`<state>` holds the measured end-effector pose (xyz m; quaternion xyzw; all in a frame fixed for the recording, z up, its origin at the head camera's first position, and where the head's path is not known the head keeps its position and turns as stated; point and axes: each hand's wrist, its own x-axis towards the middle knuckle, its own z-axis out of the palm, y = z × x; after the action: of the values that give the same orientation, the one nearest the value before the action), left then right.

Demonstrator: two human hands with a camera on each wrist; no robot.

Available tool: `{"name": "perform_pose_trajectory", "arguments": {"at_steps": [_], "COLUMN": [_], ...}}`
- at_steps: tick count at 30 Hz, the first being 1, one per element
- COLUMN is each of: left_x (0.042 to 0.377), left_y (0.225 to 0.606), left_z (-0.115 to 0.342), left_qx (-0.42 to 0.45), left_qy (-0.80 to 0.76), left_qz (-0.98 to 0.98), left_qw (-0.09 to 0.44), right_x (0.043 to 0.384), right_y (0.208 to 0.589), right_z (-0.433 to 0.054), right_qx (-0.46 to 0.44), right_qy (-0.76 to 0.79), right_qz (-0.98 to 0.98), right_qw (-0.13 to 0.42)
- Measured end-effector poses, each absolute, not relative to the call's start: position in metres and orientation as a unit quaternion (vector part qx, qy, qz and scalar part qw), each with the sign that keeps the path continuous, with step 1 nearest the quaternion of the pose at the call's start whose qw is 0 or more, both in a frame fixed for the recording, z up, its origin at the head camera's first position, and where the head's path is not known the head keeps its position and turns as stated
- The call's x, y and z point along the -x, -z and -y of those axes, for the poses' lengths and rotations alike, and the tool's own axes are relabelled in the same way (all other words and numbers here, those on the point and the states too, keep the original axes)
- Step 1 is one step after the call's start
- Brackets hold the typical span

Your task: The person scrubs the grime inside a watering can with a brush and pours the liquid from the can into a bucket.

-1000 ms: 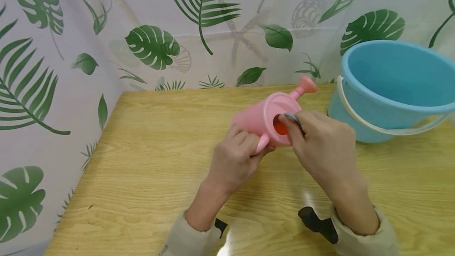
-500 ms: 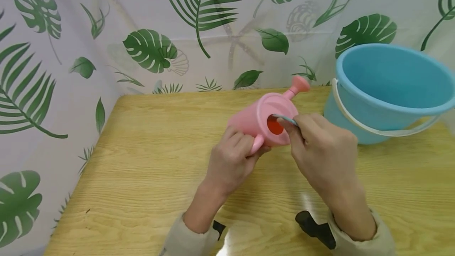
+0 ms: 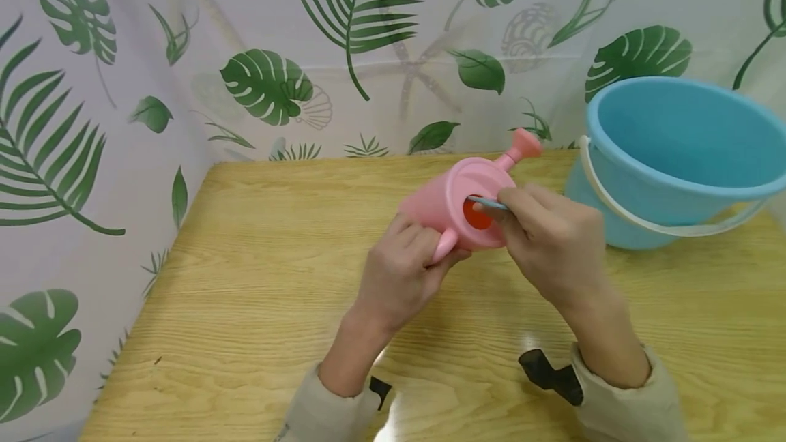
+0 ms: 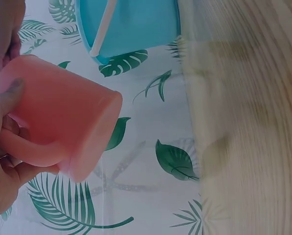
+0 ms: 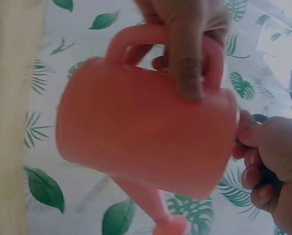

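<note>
A person in pale sleeves (image 3: 632, 394) works at a yellow wood-grain bench (image 3: 245, 305), both hands occupied with a pink plastic watering can (image 3: 436, 203) with a short spout (image 3: 506, 161), held tilted in front of the bench's back edge, its round opening (image 3: 477, 217) turned toward the worker. The left hand (image 3: 399, 261) has its fingers curled round the can's looped pink handle (image 3: 445, 245), the thumb (image 5: 187, 83) laid against the can's wall; the can appears lifted off the bench. At the opening, where red-orange shows, the right hand (image 3: 552, 244) pinches a slim blue-grey object (image 3: 488, 202) between thumb and fingers, one end at the hole; from where I stand I cannot tell what it is, nor how far it reaches in. Toward the bench's right end, near the back edge, stands a light-blue plastic bucket (image 3: 651, 196) with a white handle (image 3: 604, 193), touched by neither hand. The step in hand looks to be working the slim object at the can's mouth, seemingly unfinished. The next move, as I judge it, calls for a steady left-hand hold and a small, careful turn of the right wrist, so the object clears the opening's edge without snagging.
</note>
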<state>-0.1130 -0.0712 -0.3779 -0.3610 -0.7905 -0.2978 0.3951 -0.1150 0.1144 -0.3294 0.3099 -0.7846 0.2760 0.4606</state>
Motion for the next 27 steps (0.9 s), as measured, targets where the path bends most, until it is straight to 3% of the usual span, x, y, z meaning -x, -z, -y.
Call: {"name": "perform_pose_trajectory", "arguments": {"at_steps": [4, 13, 20, 22, 24, 27], "left_x": [0.114, 0.113, 0.113, 0.113, 0.113, 0.113], "left_y": [0.377, 0.379, 0.378, 0.378, 0.378, 0.380], "left_z": [0.071, 0.070, 0.072, 0.073, 0.073, 0.072], "left_qx": [0.368, 0.370, 0.367, 0.364, 0.363, 0.365], "left_qy": [0.307, 0.307, 0.282, 0.276, 0.276, 0.298], "left_qz": [0.788, 0.798, 0.803, 0.805, 0.806, 0.800], "left_qw": [0.385, 0.364, 0.375, 0.379, 0.377, 0.370], "right_x": [0.115, 0.102, 0.098, 0.101, 0.103, 0.107], "right_y": [0.329, 0.317, 0.310, 0.312, 0.314, 0.320], "right_z": [-0.118, -0.129, -0.138, -0.135, -0.132, -0.129], "right_qx": [-0.310, -0.307, -0.259, -0.236, -0.222, -0.234], "right_qy": [-0.292, -0.289, -0.335, -0.315, -0.296, -0.272], "right_qz": [0.761, 0.801, 0.874, 0.895, 0.903, 0.891], "right_qw": [0.489, 0.426, 0.236, 0.212, 0.216, 0.279]}}
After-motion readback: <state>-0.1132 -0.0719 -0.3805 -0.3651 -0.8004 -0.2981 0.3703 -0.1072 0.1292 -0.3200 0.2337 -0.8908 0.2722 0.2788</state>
